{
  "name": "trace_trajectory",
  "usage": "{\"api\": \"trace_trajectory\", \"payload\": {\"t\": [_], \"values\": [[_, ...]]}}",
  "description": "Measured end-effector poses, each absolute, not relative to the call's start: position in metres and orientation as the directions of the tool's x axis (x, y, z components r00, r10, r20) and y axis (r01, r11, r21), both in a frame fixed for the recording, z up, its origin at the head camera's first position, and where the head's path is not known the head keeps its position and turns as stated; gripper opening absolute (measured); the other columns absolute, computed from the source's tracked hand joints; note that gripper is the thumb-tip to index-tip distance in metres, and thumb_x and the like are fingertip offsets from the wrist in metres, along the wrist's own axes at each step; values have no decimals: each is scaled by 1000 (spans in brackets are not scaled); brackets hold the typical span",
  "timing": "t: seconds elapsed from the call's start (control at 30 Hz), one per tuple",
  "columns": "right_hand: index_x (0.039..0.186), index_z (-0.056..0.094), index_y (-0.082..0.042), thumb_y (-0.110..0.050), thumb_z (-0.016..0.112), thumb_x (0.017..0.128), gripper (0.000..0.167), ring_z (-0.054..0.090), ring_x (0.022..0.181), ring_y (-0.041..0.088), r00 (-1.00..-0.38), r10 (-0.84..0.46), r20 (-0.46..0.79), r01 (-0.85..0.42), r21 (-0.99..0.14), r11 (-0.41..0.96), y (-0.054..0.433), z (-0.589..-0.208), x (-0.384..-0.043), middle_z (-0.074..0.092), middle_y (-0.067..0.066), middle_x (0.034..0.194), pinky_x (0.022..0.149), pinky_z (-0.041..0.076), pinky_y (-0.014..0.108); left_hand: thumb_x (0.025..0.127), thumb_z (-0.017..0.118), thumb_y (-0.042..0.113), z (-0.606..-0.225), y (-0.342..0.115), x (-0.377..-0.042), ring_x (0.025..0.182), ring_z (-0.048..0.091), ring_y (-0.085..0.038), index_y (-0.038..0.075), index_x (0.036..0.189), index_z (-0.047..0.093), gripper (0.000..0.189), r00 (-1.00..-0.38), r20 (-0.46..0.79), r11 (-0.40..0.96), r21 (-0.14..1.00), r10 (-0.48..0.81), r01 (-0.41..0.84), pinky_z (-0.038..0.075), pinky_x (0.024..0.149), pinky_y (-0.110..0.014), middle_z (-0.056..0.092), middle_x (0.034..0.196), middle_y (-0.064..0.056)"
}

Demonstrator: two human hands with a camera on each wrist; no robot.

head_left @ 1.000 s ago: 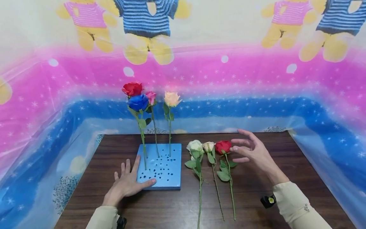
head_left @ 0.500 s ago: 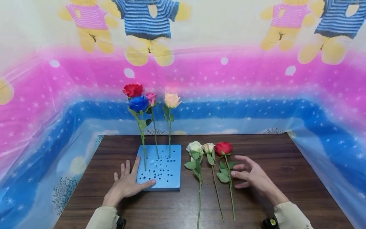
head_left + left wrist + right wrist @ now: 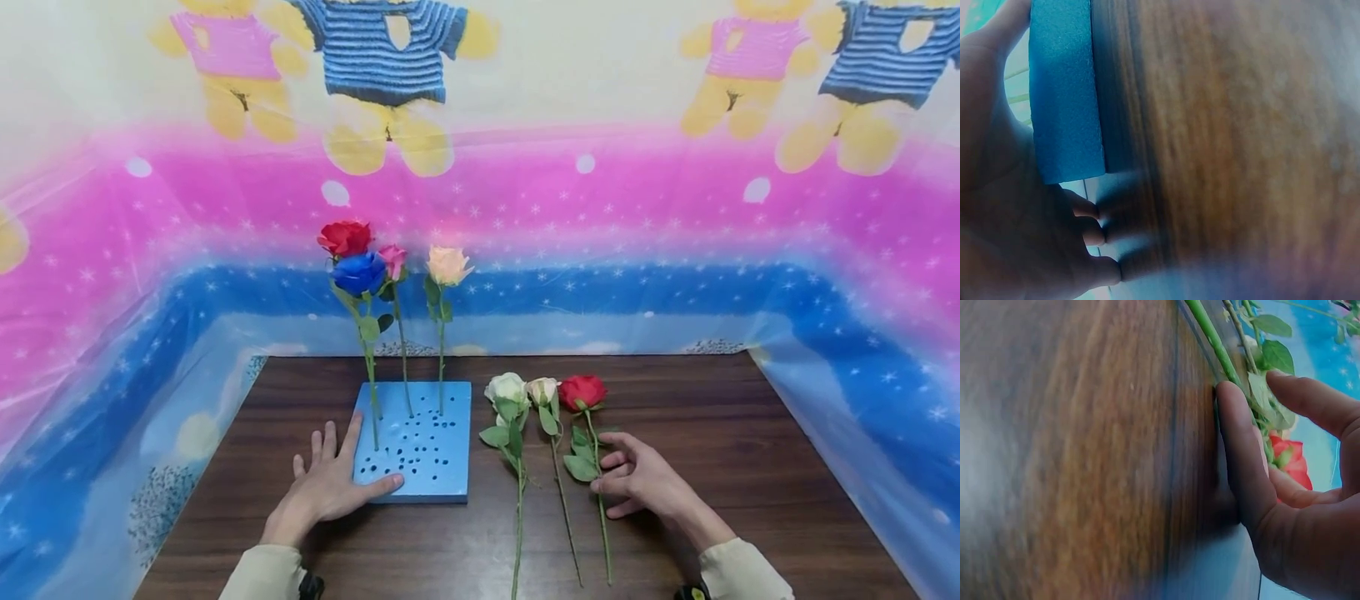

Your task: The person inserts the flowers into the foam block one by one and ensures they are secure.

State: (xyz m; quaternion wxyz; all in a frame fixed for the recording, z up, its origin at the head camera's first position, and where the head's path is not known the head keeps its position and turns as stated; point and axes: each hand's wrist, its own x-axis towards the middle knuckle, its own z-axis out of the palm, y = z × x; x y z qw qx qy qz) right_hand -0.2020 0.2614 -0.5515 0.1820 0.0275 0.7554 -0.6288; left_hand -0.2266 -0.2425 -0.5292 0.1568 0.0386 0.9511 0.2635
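Observation:
My left hand (image 3: 324, 490) lies spread at the left front corner of a light blue foam block (image 3: 459, 467) dotted with holes. Its thumb rests on the top face and its index finger lies along the left edge. Beside the stem of a red rose (image 3: 583, 392), lying on the table, is my right hand (image 3: 639, 482). In the right wrist view, fingers (image 3: 1238, 431) reach the green stem (image 3: 1210, 331), with thumb and fingers still apart. To its left lie a small cream rose (image 3: 543, 392) and a pale green-white rose (image 3: 507, 390).
Standing in the block are a red rose (image 3: 345, 237), a blue rose (image 3: 358, 273), a pink rose (image 3: 393, 260) and a peach rose (image 3: 448, 265). The dark wooden table (image 3: 697, 417) ends at a printed cloth backdrop (image 3: 570, 287).
My right hand has moved down and left, from beside the lying red rose's bloom to its stem. My left hand keeps its place on the block.

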Motion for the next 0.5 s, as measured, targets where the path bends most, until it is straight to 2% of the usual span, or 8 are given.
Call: {"api": "trace_trajectory", "payload": {"t": [0.17, 0.5], "values": [[169, 41, -6, 5, 92, 86, 98, 67, 99, 32, -941, -129, -314, 273, -925, 264, 252, -550, -201, 53, 25, 129, 72, 69, 53, 91, 71, 83, -528, -243, -226, 162, -19, -64, 15, 179, -10, 138, -949, -275, 861, 509, 153, -9, -12, 119, -89, -18, 177, -41], [166, 46, -7, 8, 93, 83, 96, 67, 91, 30, -955, -77, -287, 247, -911, 329, 248, -553, -205, 55, 22, 122, 68, 69, 50, 92, 71, 83, -529, -243, -227, 162, -20, -64, 14, 179, -11, 138, -946, -285, 863, 506, 152, -14, -12, 119, -89, -19, 176, -41]]}}
